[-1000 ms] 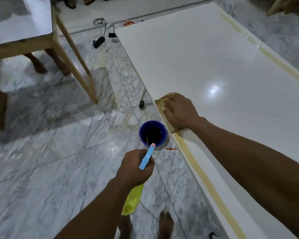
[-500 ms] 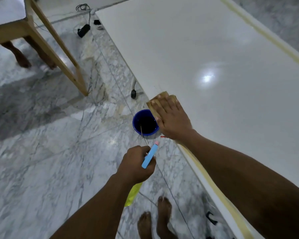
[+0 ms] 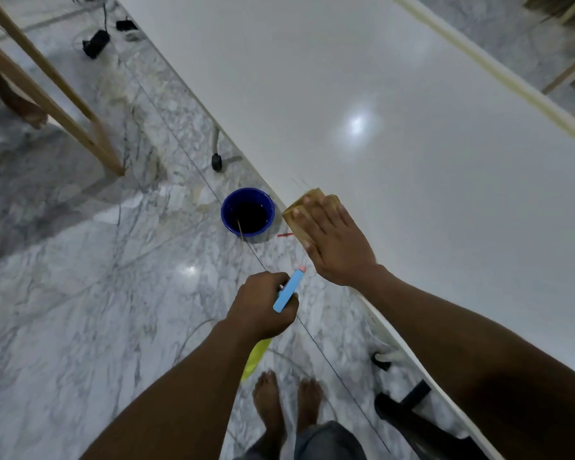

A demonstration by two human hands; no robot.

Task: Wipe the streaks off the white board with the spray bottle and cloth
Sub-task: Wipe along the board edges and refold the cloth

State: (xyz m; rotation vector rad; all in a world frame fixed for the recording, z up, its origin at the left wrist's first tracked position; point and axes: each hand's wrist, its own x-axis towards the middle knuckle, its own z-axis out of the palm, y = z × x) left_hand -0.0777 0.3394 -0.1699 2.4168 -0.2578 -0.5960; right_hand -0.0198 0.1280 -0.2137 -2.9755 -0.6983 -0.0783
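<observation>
Head view: the white board (image 3: 395, 78) runs across the right side; the tan cloth (image 3: 297, 209) lies on the board's near edge, under the right hand (image 3: 337, 242), whose straight fingers press flat on it; off the board, just beside that edge, the left hand (image 3: 263, 305) is clenched round the spray bottle (image 3: 288, 289), blue head pointing toward the board, yellow body hanging below the fist; a blue bucket (image 3: 246, 191) of dark liquid stands on the marble floor (image 3: 80, 293) beside the board's edge, close to the cloth.

Right hand (image 3: 337, 242) presses cloth (image 3: 304, 207) on white board (image 3: 379, 94); left hand (image 3: 263, 305) grips spray bottle (image 3: 287, 290).
</observation>
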